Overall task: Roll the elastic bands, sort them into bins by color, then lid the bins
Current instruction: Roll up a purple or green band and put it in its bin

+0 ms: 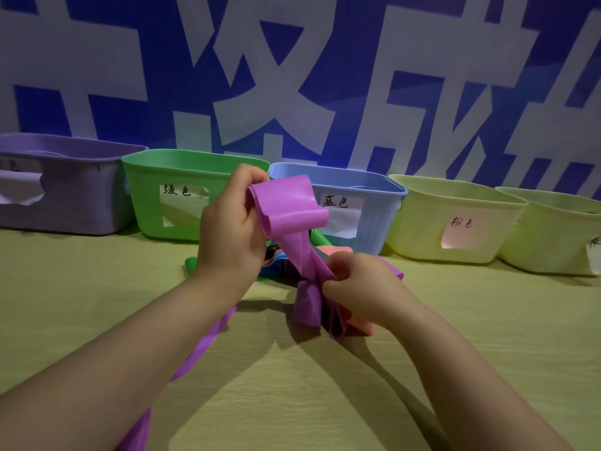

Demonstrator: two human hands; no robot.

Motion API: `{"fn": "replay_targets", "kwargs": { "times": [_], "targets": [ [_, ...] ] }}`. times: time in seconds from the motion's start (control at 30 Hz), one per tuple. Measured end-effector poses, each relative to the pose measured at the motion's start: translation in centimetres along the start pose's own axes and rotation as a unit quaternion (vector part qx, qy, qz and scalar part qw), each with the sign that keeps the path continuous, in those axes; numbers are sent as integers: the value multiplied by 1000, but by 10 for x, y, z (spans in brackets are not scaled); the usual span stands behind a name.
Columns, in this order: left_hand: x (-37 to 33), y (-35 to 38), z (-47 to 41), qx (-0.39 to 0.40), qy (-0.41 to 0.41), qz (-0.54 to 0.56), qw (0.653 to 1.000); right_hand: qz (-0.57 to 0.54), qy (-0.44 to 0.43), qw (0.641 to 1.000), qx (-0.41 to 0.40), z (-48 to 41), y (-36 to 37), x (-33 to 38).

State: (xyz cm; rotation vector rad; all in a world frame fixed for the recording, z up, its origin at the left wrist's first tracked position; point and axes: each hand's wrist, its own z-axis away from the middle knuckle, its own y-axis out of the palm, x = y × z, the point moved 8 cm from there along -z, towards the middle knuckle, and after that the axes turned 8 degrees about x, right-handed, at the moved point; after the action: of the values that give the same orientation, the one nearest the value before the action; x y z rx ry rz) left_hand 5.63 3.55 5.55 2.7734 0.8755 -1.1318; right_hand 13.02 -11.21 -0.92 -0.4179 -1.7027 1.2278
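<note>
Hanging, seemingly pinched, between fingers: purple band

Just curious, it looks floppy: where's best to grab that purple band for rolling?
Probably the purple elastic band at its folded top end, pinched from the left like the left hand does: layers stack flat there; below, it hangs limp.
</note>
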Motion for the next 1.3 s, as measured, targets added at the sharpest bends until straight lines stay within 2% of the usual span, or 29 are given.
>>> {"fn": "replay_targets", "kwargs": {
  "times": [0.1,0.4,0.47,0.57,0.67,0.83,0.93,1.07,1.3],
  "targets": [
    [0,-3,2,-23,5,-34,999,21,27,998,47,1,2,-8],
    [-6,-14,2,-71,7,-54,996,60,76,991,88,3,2,-17],
    [-7,-14,2,-75,3,-41,996,31,53,997,49,4,-3,-13],
    [-7,-15,1,-75,-4,-25,997,-93,14,993,-72,3,-21,-11],
    [-3,-14,1,-73,-9,-27,997,-220,-10,964,-146,2,-29,-16],
    [5,-11,1,-60,-20,-45,997,-337,8,928,-160,0,-31,-26],
    [6,-9,1,-51,-33,-65,996,-423,44,896,-128,0,-24,-33],
    [12,-7,2,-40,-67,-50,996,-570,70,817,-46,0,-10,-36],
    [16,-3,3,-26,-100,-39,994,-683,152,713,54,7,11,-38]
  ]
}}
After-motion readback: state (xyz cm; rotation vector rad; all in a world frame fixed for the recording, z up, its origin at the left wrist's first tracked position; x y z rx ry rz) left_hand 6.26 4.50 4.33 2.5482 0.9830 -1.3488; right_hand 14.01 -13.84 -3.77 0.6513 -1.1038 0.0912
